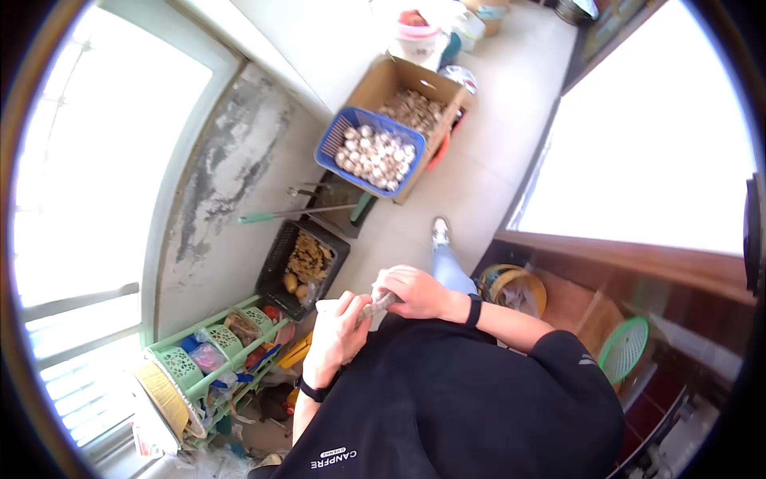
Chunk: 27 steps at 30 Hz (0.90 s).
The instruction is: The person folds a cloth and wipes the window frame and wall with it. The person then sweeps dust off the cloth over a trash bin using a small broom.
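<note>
My left hand [339, 331] and my right hand [411, 291] are close together in front of my chest. Both are closed on a crumpled greyish-white piece, cloth-like in look [377, 306], whose exact kind I cannot make out. A pale end of something pokes out beside the left fingers. Beyond the hands, a blue plastic basket [325, 148] full of whitish round bulbs, like garlic, rests on the near part of a cardboard box [411, 77]. More small brownish-white bulbs lie inside that box.
On the left are a black crate [275, 259] with yellowish produce, a green-handled broom [279, 214] and a green shelf rack [191, 383] of bags. A yellow-rimmed bucket [538, 291] and a green sieve [625, 350] are on the right. Pink-rimmed bucket [418, 36] stands beyond the box.
</note>
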{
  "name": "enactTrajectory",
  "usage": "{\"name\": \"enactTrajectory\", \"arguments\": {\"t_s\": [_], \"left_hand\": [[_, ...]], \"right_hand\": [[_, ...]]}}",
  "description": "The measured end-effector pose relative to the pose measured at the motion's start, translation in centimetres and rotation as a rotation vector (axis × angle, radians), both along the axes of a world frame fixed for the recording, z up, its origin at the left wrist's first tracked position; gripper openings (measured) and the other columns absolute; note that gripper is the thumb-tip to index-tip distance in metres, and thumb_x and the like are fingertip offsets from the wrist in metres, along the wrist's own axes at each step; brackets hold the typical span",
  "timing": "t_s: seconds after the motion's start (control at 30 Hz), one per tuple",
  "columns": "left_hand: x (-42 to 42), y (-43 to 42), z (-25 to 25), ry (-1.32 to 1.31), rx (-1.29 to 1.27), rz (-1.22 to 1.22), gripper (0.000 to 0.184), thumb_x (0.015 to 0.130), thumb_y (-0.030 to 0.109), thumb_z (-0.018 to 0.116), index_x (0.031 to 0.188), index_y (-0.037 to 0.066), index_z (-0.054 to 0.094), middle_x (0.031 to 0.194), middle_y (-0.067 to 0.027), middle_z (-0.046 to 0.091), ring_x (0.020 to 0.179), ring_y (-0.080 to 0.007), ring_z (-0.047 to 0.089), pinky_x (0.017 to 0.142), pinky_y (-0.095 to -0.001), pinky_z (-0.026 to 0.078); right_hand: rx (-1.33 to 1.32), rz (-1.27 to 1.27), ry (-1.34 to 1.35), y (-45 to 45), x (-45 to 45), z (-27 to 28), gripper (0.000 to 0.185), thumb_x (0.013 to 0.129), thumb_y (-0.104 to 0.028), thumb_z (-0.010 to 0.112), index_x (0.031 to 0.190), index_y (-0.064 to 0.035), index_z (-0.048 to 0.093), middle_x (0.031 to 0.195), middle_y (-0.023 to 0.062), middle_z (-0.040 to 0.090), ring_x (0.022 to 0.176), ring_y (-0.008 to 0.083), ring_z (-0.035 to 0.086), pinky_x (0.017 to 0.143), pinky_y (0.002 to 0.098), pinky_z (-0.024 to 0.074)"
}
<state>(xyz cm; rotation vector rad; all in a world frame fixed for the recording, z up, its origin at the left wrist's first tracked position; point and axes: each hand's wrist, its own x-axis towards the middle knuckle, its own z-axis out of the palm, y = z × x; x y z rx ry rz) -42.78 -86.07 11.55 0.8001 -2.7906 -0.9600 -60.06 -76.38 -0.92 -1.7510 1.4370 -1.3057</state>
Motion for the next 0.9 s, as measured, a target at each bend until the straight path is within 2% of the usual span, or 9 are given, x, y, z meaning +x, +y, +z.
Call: {"name": "enactTrajectory", "arguments": {"t_s": [0.1,0.17,0.23,0.37,0.47,0.53,0.7,0.8,0.9], "left_hand": [[-3.0,-2.5,0.2,0.064,-0.097,0.111,0.027,0.073,0.004,0.080,0.094,0.008,0.064,0.084,-0.0090,0.061,0.076,-0.0325,0.063,0.061,-0.0408,0.052],[-4.8,-4.1,0.2,0.114,-0.154,0.193,0.028,0.072,0.009,0.084,0.088,0.006,0.062,0.080,-0.0087,0.061,0.070,-0.0299,0.063,0.058,-0.0386,0.050],[-5.9,-5.0,1.6,0.042,-0.222,0.240,0.029,0.072,0.012,0.086,0.084,0.005,0.061,0.077,-0.0083,0.060,0.068,-0.0289,0.062,0.056,-0.0382,0.049],[-5.9,-7.0,1.7,-0.022,-0.140,0.277,0.030,0.080,0.027,0.081,0.081,0.006,0.059,0.072,-0.0076,0.056,0.068,-0.0280,0.061,0.059,-0.0391,0.049],[-3.6,-7.9,-0.4,-0.124,-0.177,0.303,0.021,0.082,0.022,0.076,0.083,0.005,0.062,0.077,-0.0098,0.061,0.076,-0.0299,0.064,0.065,-0.0395,0.050],[-1.6,-8.3,-1.4,-0.148,-0.189,0.390,0.015,0.084,0.017,0.071,0.084,0.005,0.062,0.079,-0.0112,0.063,0.078,-0.0305,0.065,0.066,-0.0405,0.051],[3.0,-9.7,-3.1,0.012,-0.170,0.630,0.012,0.085,0.015,0.070,0.092,0.008,0.064,0.069,-0.0096,0.063,0.066,-0.0289,0.065,0.059,-0.0402,0.051],[7.4,-11.0,-3.8,0.164,-0.203,0.757,0.014,0.086,0.013,0.070,0.099,0.010,0.068,0.062,-0.0084,0.062,0.056,-0.0271,0.063,0.053,-0.0379,0.049],[11.9,-12.6,-4.7,0.273,-0.145,0.918,0.017,0.085,0.010,0.070,0.102,0.011,0.069,0.057,-0.0069,0.058,0.052,-0.0238,0.061,0.050,-0.0355,0.046]], "right_hand": [[-0.057,-0.064,0.055,-2.3,-5.2,1.5,0.038,0.069,-0.013,0.080,0.103,-0.0074,0.062,0.094,0.0119,0.065,0.092,0.0332,0.065,0.085,0.0420,0.0521],[-0.093,-0.095,0.090,-3.6,-8.6,2.1,0.038,0.068,-0.008,0.080,0.102,-0.0075,0.062,0.093,0.0112,0.064,0.091,0.0325,0.065,0.083,0.0414,0.0527],[-0.169,-0.146,0.148,-4.9,-11.1,2.2,0.038,0.068,-0.004,0.079,0.101,-0.0079,0.062,0.092,0.0108,0.063,0.088,0.0321,0.064,0.079,0.0414,0.0525],[-0.195,-0.133,0.143,-7.5,-14.3,2.6,0.039,0.068,-0.001,0.078,0.101,-0.0081,0.059,0.087,0.0105,0.061,0.077,0.0316,0.062,0.067,0.0404,0.0500],[-0.211,-0.111,0.035,-9.1,-13.8,3.0,0.040,0.069,0.000,0.078,0.102,-0.0076,0.057,0.077,0.0102,0.058,0.065,0.0316,0.059,0.056,0.0390,0.0458],[-0.223,-0.102,0.023,-10.5,-13.4,4.2,0.039,0.070,-0.001,0.078,0.102,-0.0076,0.057,0.075,0.0101,0.058,0.063,0.0314,0.059,0.055,0.0389,0.0451],[-0.257,-0.053,0.095,-13.8,-9.0,6.7,0.036,0.069,-0.003,0.079,0.098,-0.0079,0.057,0.074,0.0122,0.060,0.060,0.0323,0.059,0.054,0.0384,0.0459],[-0.193,-0.104,0.067,-15.6,-4.0,7.5,0.029,0.070,-0.005,0.079,0.090,-0.0070,0.058,0.071,0.0088,0.059,0.057,0.0234,0.058,0.054,0.0330,0.0450],[0.082,-0.042,-0.158,-16.6,0.3,7.6,0.025,0.072,-0.007,0.079,0.084,-0.0059,0.057,0.069,0.0038,0.057,0.058,0.0122,0.053,0.055,0.0274,0.0421]]}}
